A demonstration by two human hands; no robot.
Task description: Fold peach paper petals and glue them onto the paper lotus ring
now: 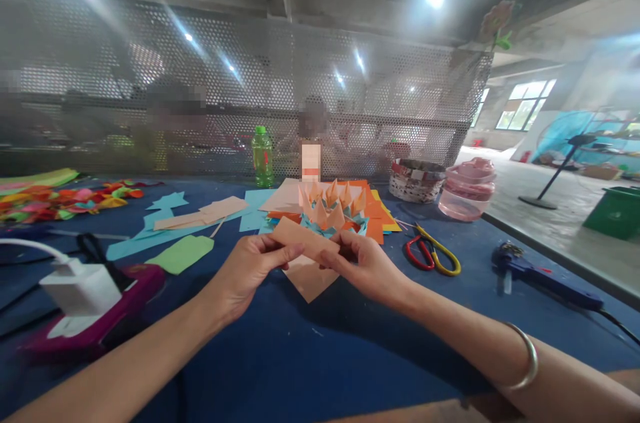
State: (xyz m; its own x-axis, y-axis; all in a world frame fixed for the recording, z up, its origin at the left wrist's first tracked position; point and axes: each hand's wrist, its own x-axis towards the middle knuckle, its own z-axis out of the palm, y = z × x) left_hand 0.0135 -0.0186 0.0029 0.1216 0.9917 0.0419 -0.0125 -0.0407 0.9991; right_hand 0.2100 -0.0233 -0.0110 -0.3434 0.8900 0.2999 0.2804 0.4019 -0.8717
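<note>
Both hands are closed on one folded peach paper strip (305, 238), held level above a blue table (300, 370): the left hand (250, 270) pinches its left end between thumb and fingers, the right hand (363, 263) its right end. A bangle (525, 358) circles the right wrist. Just beyond the strip sits a folded paper crown (327, 210) of peach points over blue pieces, resting on stacked orange paper (375, 226). A peach paper sheet (310, 283) lies beneath the hands. To the right lie yellow-and-red scissors (433, 250) and a blue glue gun (540, 273). Farther back stand a woven basket (417, 181), a clear jar (467, 190) with pink contents, and a green bottle (263, 156). Colored paper scraps (65, 202) are heaped at left.
</note>
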